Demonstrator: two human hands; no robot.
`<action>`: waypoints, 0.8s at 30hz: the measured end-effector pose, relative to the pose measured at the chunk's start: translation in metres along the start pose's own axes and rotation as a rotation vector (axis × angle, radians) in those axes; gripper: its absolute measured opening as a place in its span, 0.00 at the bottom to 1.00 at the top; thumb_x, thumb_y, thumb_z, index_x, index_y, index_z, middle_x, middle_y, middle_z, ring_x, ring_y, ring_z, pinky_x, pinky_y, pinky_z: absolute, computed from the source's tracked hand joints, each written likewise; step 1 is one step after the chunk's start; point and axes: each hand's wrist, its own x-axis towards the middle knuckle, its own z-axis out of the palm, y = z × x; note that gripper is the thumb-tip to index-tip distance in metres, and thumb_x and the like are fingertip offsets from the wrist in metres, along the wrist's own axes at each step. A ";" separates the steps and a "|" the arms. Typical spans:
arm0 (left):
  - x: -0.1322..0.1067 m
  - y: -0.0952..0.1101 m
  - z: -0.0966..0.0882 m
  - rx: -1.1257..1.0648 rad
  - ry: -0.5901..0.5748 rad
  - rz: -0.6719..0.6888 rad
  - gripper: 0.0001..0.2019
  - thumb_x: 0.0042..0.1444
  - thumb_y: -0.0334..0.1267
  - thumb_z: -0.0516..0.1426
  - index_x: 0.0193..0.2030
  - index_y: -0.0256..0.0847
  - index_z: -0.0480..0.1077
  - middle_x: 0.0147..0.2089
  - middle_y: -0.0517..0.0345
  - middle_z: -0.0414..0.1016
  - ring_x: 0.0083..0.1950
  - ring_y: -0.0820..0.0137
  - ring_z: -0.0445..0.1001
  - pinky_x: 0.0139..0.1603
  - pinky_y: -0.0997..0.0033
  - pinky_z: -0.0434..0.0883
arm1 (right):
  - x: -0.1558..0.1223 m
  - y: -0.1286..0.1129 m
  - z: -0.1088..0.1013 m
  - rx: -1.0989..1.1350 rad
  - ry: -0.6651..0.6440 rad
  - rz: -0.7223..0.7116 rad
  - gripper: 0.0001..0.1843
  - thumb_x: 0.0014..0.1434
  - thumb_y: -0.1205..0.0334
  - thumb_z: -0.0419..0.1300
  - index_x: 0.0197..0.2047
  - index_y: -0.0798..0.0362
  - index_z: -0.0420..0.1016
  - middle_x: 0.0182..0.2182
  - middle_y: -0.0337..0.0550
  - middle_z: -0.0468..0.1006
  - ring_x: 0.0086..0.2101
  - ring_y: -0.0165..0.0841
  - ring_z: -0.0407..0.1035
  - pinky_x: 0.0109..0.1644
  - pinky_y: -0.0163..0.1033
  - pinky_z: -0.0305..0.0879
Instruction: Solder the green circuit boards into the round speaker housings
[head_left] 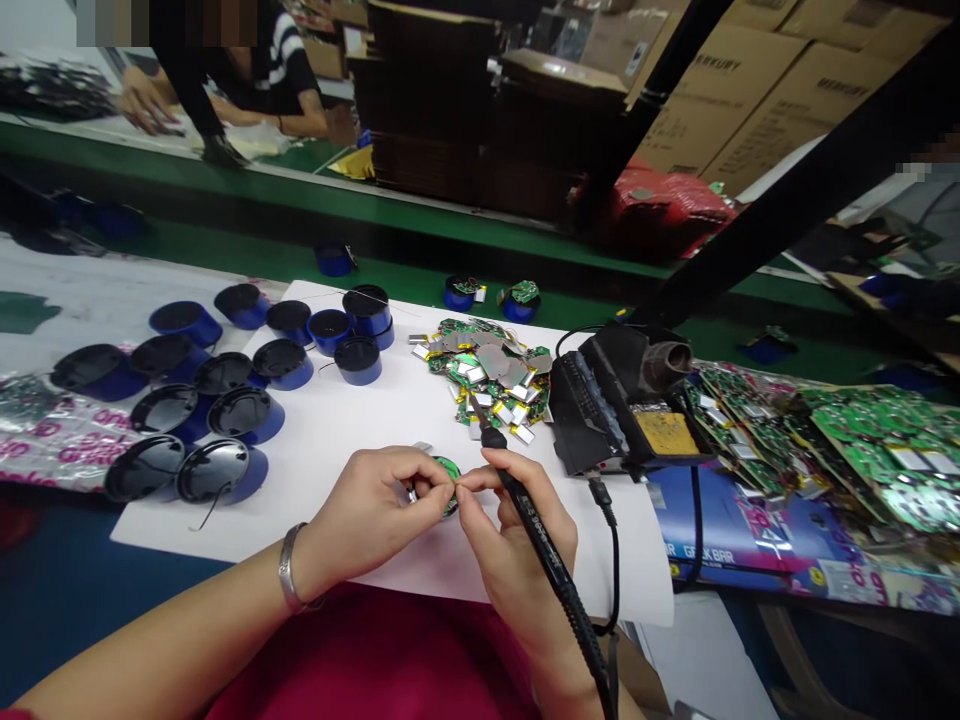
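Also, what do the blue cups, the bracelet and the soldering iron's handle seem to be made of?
Blue cups: probably glossy plastic, judging by the sharp reflections; coated metal is possible.
Bracelet: likely metal, silver-coloured, with bright highlights.
Soldering iron's handle: black, perhaps moulded plastic, with pale lettering; its ribbed end may be rubber.

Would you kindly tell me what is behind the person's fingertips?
Part of a green board shows, with white paper beyond; the left hand and right hand cover the rest.
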 end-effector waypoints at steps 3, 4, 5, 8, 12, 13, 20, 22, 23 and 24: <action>0.000 -0.001 0.000 0.003 0.029 0.058 0.08 0.56 0.30 0.58 0.30 0.38 0.78 0.32 0.58 0.82 0.33 0.73 0.77 0.37 0.77 0.71 | -0.001 0.000 0.000 -0.001 -0.004 0.001 0.19 0.57 0.71 0.63 0.50 0.46 0.69 0.32 0.32 0.80 0.32 0.27 0.77 0.44 0.36 0.76; -0.001 -0.002 0.001 -0.003 0.043 0.072 0.08 0.57 0.29 0.58 0.30 0.37 0.79 0.32 0.57 0.82 0.33 0.73 0.78 0.37 0.77 0.72 | -0.001 -0.001 0.000 0.000 -0.002 0.003 0.18 0.57 0.70 0.63 0.50 0.47 0.70 0.31 0.32 0.80 0.32 0.28 0.77 0.44 0.36 0.76; -0.001 -0.002 0.001 -0.010 0.057 0.084 0.08 0.57 0.29 0.58 0.30 0.37 0.79 0.33 0.57 0.82 0.34 0.72 0.78 0.38 0.76 0.72 | -0.001 -0.001 0.000 0.001 0.001 0.005 0.18 0.57 0.70 0.63 0.50 0.47 0.70 0.31 0.33 0.80 0.32 0.28 0.77 0.44 0.36 0.76; -0.002 -0.002 0.003 -0.022 0.081 0.084 0.08 0.56 0.28 0.58 0.30 0.37 0.78 0.33 0.56 0.82 0.34 0.72 0.78 0.38 0.76 0.73 | 0.000 -0.002 0.000 0.010 0.004 0.012 0.17 0.57 0.70 0.63 0.49 0.48 0.70 0.31 0.33 0.80 0.31 0.28 0.77 0.44 0.37 0.76; -0.003 -0.002 0.004 -0.034 0.104 0.069 0.07 0.55 0.28 0.58 0.29 0.37 0.77 0.32 0.56 0.82 0.34 0.71 0.78 0.39 0.75 0.73 | 0.001 -0.003 0.001 0.018 0.002 0.012 0.18 0.57 0.70 0.63 0.50 0.48 0.70 0.32 0.34 0.80 0.32 0.29 0.77 0.44 0.39 0.77; -0.003 -0.002 0.005 -0.039 0.113 0.068 0.07 0.55 0.28 0.58 0.29 0.37 0.77 0.32 0.56 0.82 0.34 0.71 0.78 0.38 0.75 0.73 | 0.001 -0.004 0.001 0.015 0.004 0.007 0.17 0.57 0.70 0.63 0.50 0.48 0.70 0.32 0.34 0.80 0.32 0.30 0.77 0.44 0.39 0.77; -0.003 -0.004 0.005 -0.021 0.100 0.025 0.07 0.55 0.29 0.57 0.29 0.37 0.77 0.32 0.56 0.82 0.34 0.72 0.78 0.37 0.76 0.73 | -0.002 -0.003 0.002 -0.035 0.012 -0.054 0.19 0.58 0.71 0.62 0.51 0.47 0.69 0.33 0.34 0.79 0.32 0.28 0.76 0.39 0.34 0.75; -0.002 -0.004 0.003 0.022 0.075 0.016 0.06 0.55 0.30 0.58 0.30 0.37 0.77 0.32 0.57 0.82 0.33 0.73 0.77 0.36 0.76 0.72 | -0.003 -0.001 0.001 -0.069 0.020 -0.085 0.18 0.59 0.71 0.62 0.51 0.47 0.69 0.33 0.35 0.80 0.32 0.28 0.75 0.36 0.34 0.74; -0.002 -0.004 0.003 0.042 0.069 0.017 0.06 0.55 0.30 0.58 0.31 0.38 0.78 0.32 0.58 0.81 0.33 0.73 0.76 0.35 0.77 0.71 | -0.003 0.000 0.001 -0.092 0.024 -0.099 0.18 0.59 0.70 0.62 0.51 0.48 0.69 0.33 0.35 0.80 0.31 0.28 0.75 0.34 0.34 0.73; -0.002 -0.003 0.002 0.056 0.066 0.017 0.06 0.55 0.30 0.58 0.31 0.38 0.78 0.32 0.58 0.81 0.32 0.73 0.76 0.35 0.77 0.71 | -0.003 0.001 0.001 -0.117 0.029 -0.113 0.17 0.59 0.69 0.62 0.51 0.48 0.70 0.33 0.36 0.80 0.30 0.28 0.75 0.33 0.34 0.72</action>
